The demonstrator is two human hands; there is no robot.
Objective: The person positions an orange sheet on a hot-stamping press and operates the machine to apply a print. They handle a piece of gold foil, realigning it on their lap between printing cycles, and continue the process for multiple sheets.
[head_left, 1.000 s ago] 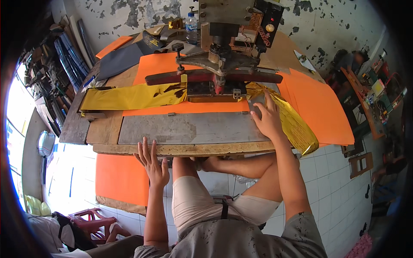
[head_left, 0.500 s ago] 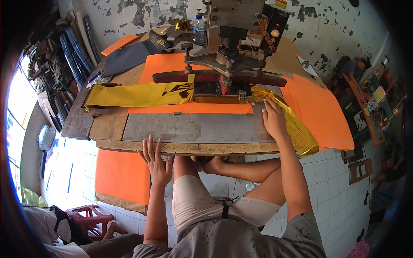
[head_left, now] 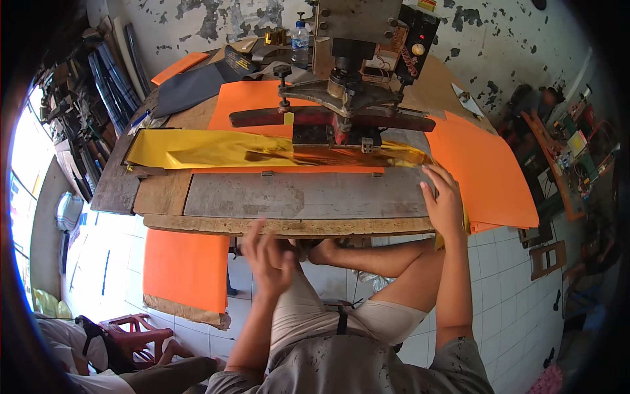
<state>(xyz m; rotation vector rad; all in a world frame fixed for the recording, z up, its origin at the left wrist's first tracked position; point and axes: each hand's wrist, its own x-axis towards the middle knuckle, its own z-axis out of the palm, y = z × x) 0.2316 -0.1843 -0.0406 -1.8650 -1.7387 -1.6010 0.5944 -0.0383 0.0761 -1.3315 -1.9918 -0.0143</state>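
A strip of gold foil (head_left: 197,150) runs across the table, under the head of a hot-stamping press (head_left: 344,98). At the strip's right end my right hand (head_left: 445,200) is closed on the foil, and the strip is drawn out between the hand and the press. Orange sheet (head_left: 328,170) shows as a narrow band under the foil, on a grey metal plate (head_left: 262,195). My left hand (head_left: 268,261) is in the air just in front of the table's wooden edge (head_left: 315,227), holding nothing, its fingers apart and a little blurred.
Orange sheets (head_left: 485,171) lie to the right, and more orange sheets (head_left: 187,269) are stacked low at the left. Dark grey sheets (head_left: 190,90), a water bottle (head_left: 300,44) and a gold roll (head_left: 275,37) are at the back. Another person sits at lower left.
My right hand has moved right, pulling the foil along under the press; the strip is now stretched and creased. My left hand has left the table edge and moved right and nearer to me.
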